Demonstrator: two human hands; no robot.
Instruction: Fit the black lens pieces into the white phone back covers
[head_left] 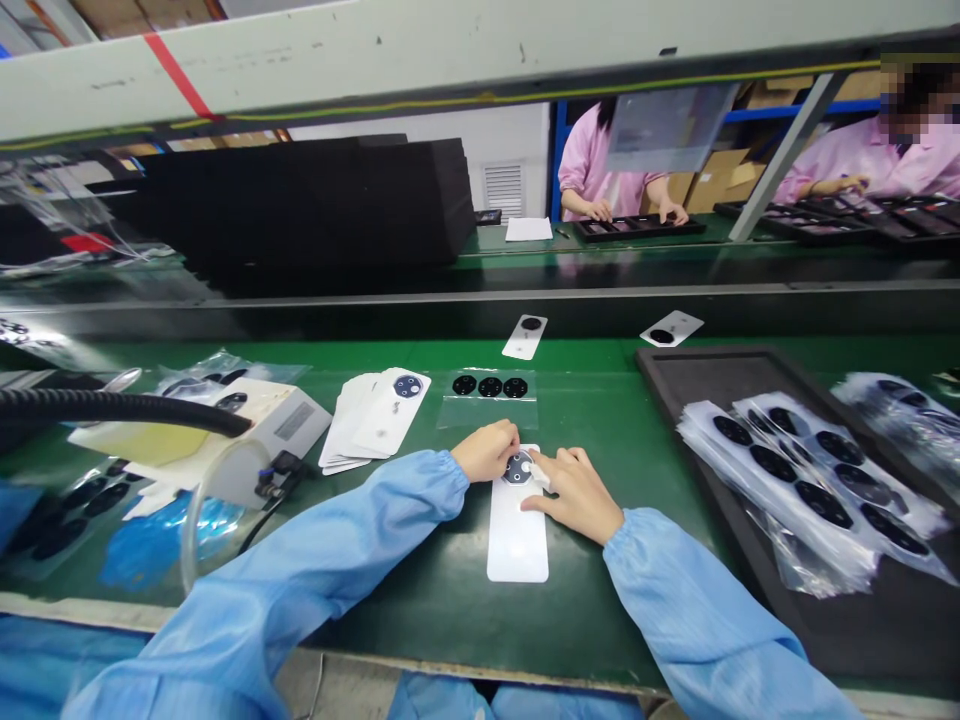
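Observation:
A white phone back cover lies lengthwise on the green belt in front of me, with a dark round camera ring at its far end. My left hand is curled at the left of that ring, fingers closed against it. My right hand rests on the cover's right edge, its fingers pinched on a small white piece pressed beside the ring. Both arms wear blue sleeves.
A fanned stack of white covers lies left of my hands, a clear strip with three black rings just beyond. A black tray with bagged rings sits right. A black hose and white device stand left. People in pink work across.

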